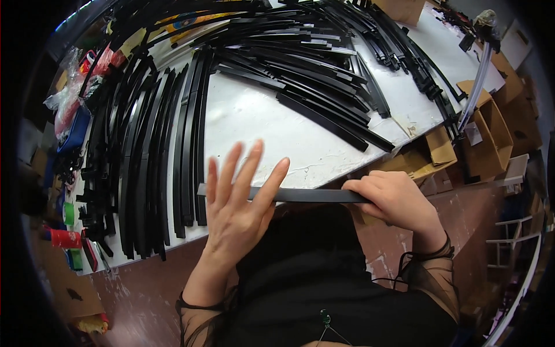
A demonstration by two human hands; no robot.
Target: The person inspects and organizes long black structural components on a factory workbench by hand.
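Note:
A long, flat black strip [318, 196] lies level across the front of my body, near the table's front edge. My right hand [399, 199] grips its right end, thumb and curled fingers closed round it. At the other end my left hand [234, 217] is raised with its fingers spread, in front of the strip and covering part of it. The strip's left tip shows just past the little finger. Whether the left palm touches it, I cannot tell.
Black strips [141, 168] lie in rows on the white table's [243, 121] left side. More strips [318, 87] are heaped across its middle and back. A red roll [65, 238] and a blue bin [75, 132] sit at the left edge. Cardboard boxes [488, 136] stand at right.

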